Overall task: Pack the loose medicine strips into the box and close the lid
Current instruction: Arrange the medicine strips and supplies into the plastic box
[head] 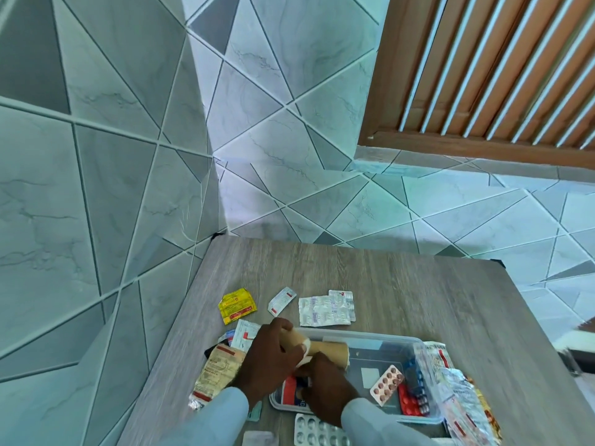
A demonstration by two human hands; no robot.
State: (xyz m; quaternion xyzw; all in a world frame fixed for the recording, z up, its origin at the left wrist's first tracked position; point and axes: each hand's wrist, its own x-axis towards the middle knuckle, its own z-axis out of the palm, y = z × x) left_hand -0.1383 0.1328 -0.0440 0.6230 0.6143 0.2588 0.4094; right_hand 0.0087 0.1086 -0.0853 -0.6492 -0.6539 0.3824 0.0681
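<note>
My left hand [273,355] is closed around a tan bandage roll [325,347], its long axis running left to right over the far rim of the clear plastic box [415,346]. My right hand [325,392] reaches into the box, its grip hidden. Loose medicine strips [323,311] lie beyond on the grey wood-grain table [418,284], set against tiled walls [96,156] below a slatted wooden window [499,69].

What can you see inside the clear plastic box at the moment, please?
Inside the box lie a strip of pink tablets, a red strip and a blue strip. The right hand covers most of a red-and-white pack; anything beneath it is hidden.
</note>
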